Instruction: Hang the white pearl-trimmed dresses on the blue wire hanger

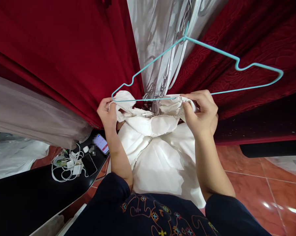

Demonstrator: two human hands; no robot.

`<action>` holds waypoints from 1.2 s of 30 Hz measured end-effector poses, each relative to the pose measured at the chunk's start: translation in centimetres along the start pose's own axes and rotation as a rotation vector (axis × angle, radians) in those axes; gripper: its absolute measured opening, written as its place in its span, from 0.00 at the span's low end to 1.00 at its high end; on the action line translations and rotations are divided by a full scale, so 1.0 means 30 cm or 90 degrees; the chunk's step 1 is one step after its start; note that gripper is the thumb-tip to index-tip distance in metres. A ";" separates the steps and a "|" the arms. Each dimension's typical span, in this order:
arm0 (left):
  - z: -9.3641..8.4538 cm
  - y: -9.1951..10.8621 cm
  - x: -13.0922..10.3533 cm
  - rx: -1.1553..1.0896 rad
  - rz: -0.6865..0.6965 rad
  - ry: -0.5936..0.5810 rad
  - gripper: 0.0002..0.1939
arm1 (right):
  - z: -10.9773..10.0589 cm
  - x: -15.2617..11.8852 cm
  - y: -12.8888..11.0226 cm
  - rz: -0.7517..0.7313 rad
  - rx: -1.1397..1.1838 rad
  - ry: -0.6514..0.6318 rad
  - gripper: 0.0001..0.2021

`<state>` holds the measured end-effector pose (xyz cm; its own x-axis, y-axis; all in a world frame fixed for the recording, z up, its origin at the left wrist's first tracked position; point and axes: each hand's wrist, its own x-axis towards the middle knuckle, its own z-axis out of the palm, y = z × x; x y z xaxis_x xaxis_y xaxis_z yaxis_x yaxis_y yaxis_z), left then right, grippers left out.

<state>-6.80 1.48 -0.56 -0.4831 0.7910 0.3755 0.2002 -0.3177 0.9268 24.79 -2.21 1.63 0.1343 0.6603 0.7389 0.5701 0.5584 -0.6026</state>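
A white dress (162, 160) hangs open at its top in front of my body, its skirt falling toward the floor. My left hand (107, 113) pinches the left side of the dress top, close to the lower left corner of a light blue wire hanger (212, 48). On the other side, my right hand (202, 113) grips the right edge of the dress top, with the hanger's bottom bar passing at the fingers. The hanger's hook points up among hanging white straps.
Red curtains (64, 49) and white fabric hang ahead. At the left, a black table (27, 196) bears two phones, one with a lit screen (102, 144), and tangled white cables (71, 164). Red floor tiles (281, 196) show at the lower right.
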 end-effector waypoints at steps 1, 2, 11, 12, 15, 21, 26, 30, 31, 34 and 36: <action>-0.014 -0.002 0.022 0.009 0.030 0.040 0.08 | 0.003 -0.001 -0.001 -0.003 0.003 0.003 0.10; -0.027 -0.002 0.047 0.011 0.058 0.080 0.07 | 0.006 -0.001 -0.001 -0.006 0.006 0.006 0.10; 0.015 0.156 0.164 0.031 0.153 0.011 0.06 | 0.033 -0.012 -0.007 0.013 0.017 0.009 0.13; 0.045 0.182 0.153 0.044 0.153 -0.017 0.06 | 0.038 -0.015 -0.005 0.018 0.016 0.011 0.13; 0.127 0.227 0.120 0.046 0.116 -0.113 0.06 | 0.046 -0.024 0.000 0.023 0.019 0.023 0.13; 0.143 0.235 0.058 0.025 0.141 -0.137 0.13 | 0.048 -0.030 0.001 -0.003 0.052 0.022 0.10; 0.077 0.246 -0.047 -0.027 0.047 -0.252 0.15 | 0.054 -0.024 0.014 0.028 0.026 0.016 0.12; 0.108 0.148 -0.099 -0.031 -0.147 -0.497 0.27 | 0.060 -0.031 0.014 0.021 0.013 0.023 0.11; 0.131 0.122 -0.108 -0.038 -0.172 -0.480 0.28 | 0.062 -0.033 0.012 0.015 0.010 0.028 0.10; 0.216 0.099 -0.149 -0.205 -0.214 -0.348 0.30 | 0.068 -0.039 0.011 -0.009 0.001 0.033 0.10; 0.267 0.132 -0.187 -0.353 -0.244 -0.288 0.21 | 0.074 -0.041 0.011 -0.022 -0.004 0.035 0.10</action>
<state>3.54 -0.03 0.97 -0.0175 0.9945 0.1033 -0.4176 -0.1011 0.9030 23.01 -1.72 -0.14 0.1589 0.6126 0.7743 0.5801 0.5766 -0.5753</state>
